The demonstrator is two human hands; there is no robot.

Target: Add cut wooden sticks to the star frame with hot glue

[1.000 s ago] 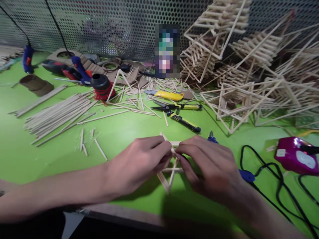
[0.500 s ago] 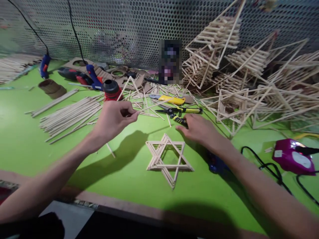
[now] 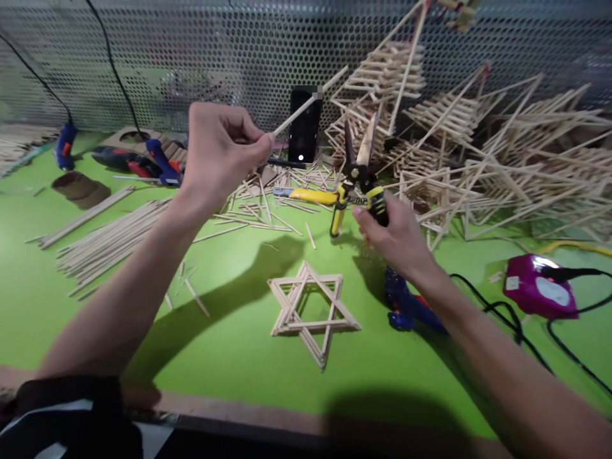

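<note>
My left hand [image 3: 224, 150] is closed in a pinch on a thin wooden stick [image 3: 301, 113], which slants up to the right above the table. My right hand [image 3: 401, 236] grips one yellow-and-black handle of a pair of snips [image 3: 356, 175]. Their blades are spread and point upward; the other handle hangs free of my fingers. Below and between my hands, a six-pointed star of layered sticks [image 3: 329, 326] lies flat on the green table [image 3: 229, 357]. A yellow utility knife [image 3: 313, 196] lies behind, just left of the snips.
Stick frames [image 3: 459, 127] are piled at the back right. A blue glue gun [image 3: 401, 299] lies beside my right forearm, near a purple device [image 3: 540, 287] with black cables. Loose sticks [image 3: 115, 239] lie at left. A phone [image 3: 305, 131] leans against the perforated metal panel [image 3: 229, 57].
My right hand has lifted the snips off the table, and their blades now point up. My left hand has risen, tilting the stick more steeply.
</note>
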